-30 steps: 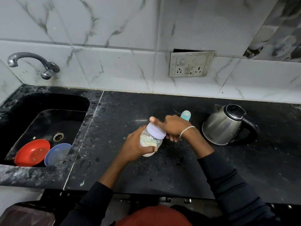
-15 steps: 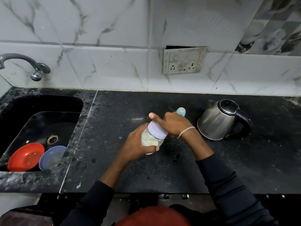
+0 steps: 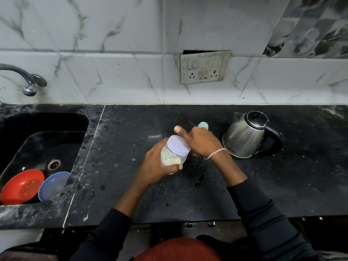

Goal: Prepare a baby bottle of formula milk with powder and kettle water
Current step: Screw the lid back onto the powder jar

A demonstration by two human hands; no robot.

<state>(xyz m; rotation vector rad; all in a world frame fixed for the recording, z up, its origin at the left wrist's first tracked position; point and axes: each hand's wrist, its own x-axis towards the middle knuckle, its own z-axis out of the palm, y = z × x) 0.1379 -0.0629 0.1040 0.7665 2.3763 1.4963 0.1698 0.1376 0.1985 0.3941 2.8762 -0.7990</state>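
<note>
My left hand is wrapped around a clear powder jar and holds it tilted above the black counter. The jar has pale powder inside and a lilac screw lid. My right hand grips the lid from its right side, with the thumb stretched over the far edge. Just behind that hand a pale teal rounded top shows, probably the baby bottle; the rest of it is hidden. A steel kettle with a black lid and handle stands to the right, shut.
A sunken black sink at the left holds a red bowl and a blue bowl, below a wall tap. A socket plate hangs on the marble wall. The counter's front edge is close to my body.
The view has shifted slightly, so everything sits a little differently in frame. Both hands stay on the jar and its lid in nearly the same pose.
</note>
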